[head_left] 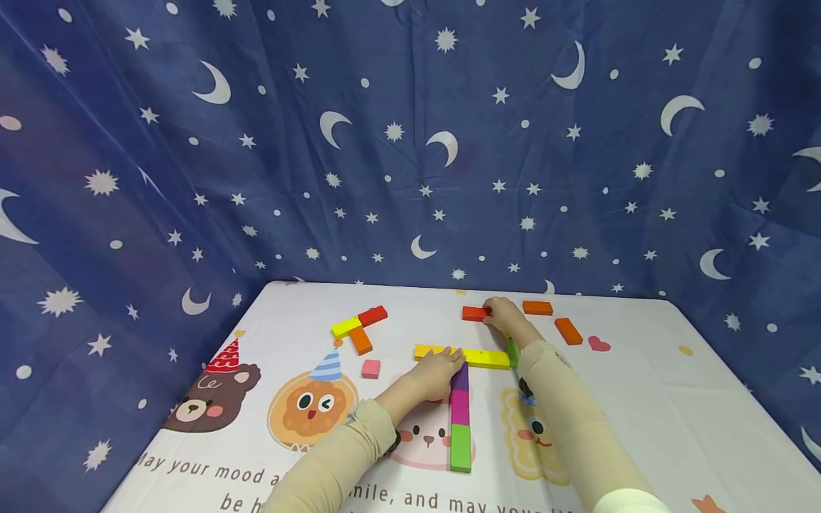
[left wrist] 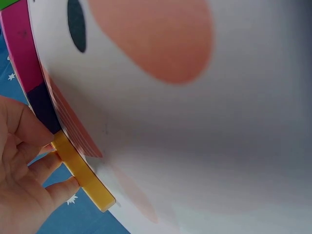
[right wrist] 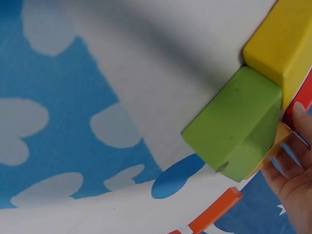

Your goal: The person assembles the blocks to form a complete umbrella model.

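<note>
My left hand (head_left: 441,375) lies over a row of flat blocks, its fingertips along the edge of an orange-yellow block (left wrist: 84,171) and its thumb by the purple block (head_left: 460,379). To the right, the row runs on as a yellow block (head_left: 487,358) up to a green block (right wrist: 234,114). Below the purple one, a magenta block (head_left: 460,407) and a light green block (head_left: 460,447) form a straight stem. Farther back, my right hand (head_left: 511,320) pinches the right end of a red block (head_left: 474,313). Its other fingers touch a yellow-orange block (right wrist: 279,139) behind the green one.
Two orange blocks (head_left: 568,331) lie right of the right hand. At the back left, a yellow block (head_left: 346,327), a red block (head_left: 373,315) and an orange block (head_left: 360,340) sit together. A small pink block (head_left: 370,368) is nearby. A starry blue curtain (head_left: 410,142) hangs behind the table.
</note>
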Demonstrator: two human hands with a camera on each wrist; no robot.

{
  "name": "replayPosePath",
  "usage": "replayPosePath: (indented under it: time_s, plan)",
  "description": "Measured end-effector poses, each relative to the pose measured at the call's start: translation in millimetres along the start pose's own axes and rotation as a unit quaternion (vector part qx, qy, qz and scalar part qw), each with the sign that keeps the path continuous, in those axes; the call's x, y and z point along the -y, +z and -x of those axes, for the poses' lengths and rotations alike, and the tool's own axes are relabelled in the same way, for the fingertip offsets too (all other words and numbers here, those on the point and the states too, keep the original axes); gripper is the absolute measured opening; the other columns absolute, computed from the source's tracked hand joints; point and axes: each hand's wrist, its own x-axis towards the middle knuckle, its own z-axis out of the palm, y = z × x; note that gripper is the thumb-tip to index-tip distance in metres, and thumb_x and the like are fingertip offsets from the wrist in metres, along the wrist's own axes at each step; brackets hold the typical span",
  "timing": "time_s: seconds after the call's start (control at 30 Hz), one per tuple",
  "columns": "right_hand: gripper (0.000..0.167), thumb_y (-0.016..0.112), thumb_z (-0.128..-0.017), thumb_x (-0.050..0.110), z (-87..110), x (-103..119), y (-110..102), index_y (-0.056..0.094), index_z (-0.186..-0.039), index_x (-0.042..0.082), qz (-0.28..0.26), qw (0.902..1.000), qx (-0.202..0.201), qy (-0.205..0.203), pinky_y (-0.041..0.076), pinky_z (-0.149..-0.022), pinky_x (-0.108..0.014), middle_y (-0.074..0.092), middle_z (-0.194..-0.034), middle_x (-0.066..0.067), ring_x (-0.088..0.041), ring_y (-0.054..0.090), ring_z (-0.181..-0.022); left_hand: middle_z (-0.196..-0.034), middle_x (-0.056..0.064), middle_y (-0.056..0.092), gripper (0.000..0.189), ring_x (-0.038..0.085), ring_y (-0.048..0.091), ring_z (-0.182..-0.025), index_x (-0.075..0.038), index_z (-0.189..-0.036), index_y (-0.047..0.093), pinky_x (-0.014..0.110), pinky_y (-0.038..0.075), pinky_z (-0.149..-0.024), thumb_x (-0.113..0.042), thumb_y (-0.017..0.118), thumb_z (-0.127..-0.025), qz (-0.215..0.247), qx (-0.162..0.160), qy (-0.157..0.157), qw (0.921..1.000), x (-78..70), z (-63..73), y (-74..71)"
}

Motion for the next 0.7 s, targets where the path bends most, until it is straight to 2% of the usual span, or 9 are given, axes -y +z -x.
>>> replayPosePath:
  time_s: [0.03, 0.1, 0.33, 0.5, 0.7]
  plan:
    - [0.035, 0.065, -0.088, 0.014, -2.6, 15.1, -8.5, 0.061, -0.117, -0.005, 0.001, 0.9997, 0.012, 0.022, 0.047, -0.097, -0.04, 0.065, -0.109, -0.019, -0.028, 0.057, -0.094, -0.151, 0.0, 0.037, 0.057, 0.018, 0.034, -0.14, -0.015, -0.143, 0.042, 0.044, 0.032, -0.113, -0.007, 0.054, -0.087, -0.003, -0.002, 0.0, 1.0, -0.2, -0.1, 0.3]
    - [0.034, 0.066, -0.086, 0.008, -10.9, 24.9, -12.9, 0.061, -0.116, -0.007, 0.024, 0.9969, 0.038, 0.064, 0.049, -0.096, -0.04, 0.065, -0.107, -0.019, -0.027, 0.057, -0.091, -0.151, -0.001, 0.037, 0.057, 0.018, 0.034, -0.14, -0.015, -0.143, 0.042, 0.044, 0.032, -0.113, -0.007, 0.054, -0.087, -0.005, -0.004, -0.001, 1.0, -0.6, -0.7, 0.9]
    - [0.034, 0.065, -0.088, 0.011, 9.6, 23.4, -17.7, 0.06, -0.117, -0.006, -0.001, 0.9987, 0.01, 0.051, 0.047, -0.098, -0.041, 0.064, -0.107, -0.02, -0.029, 0.056, -0.094, -0.151, -0.001, 0.037, 0.057, 0.018, 0.033, -0.141, -0.015, -0.143, 0.042, 0.044, 0.031, -0.114, -0.009, 0.055, -0.088, -0.004, -0.002, -0.003, 1.0, -1.5, -1.3, 0.8]
    - [0.036, 0.065, -0.087, 0.01, 4.3, 21.9, -14.0, 0.059, -0.119, -0.006, 0.004, 0.9975, 0.007, 0.071, 0.045, -0.101, -0.043, 0.063, -0.113, -0.02, -0.03, 0.057, -0.101, -0.151, -0.001, 0.036, 0.057, 0.018, 0.033, -0.141, -0.015, -0.143, 0.042, 0.044, 0.031, -0.114, -0.009, 0.054, -0.088, -0.005, -0.002, -0.002, 1.0, -1.9, -1.6, 1.4]
    - [0.037, 0.066, -0.086, 0.009, 2.5, 19.0, -11.7, 0.06, -0.119, -0.007, 0.009, 0.998, 0.0, 0.063, 0.044, -0.102, -0.044, 0.063, -0.116, -0.022, -0.033, 0.058, -0.106, -0.151, -0.001, 0.037, 0.058, 0.018, 0.034, -0.14, -0.016, -0.143, 0.043, 0.043, 0.031, -0.114, -0.008, 0.055, -0.087, -0.006, -0.006, -0.001, 1.0, -2.9, -0.7, 1.3]
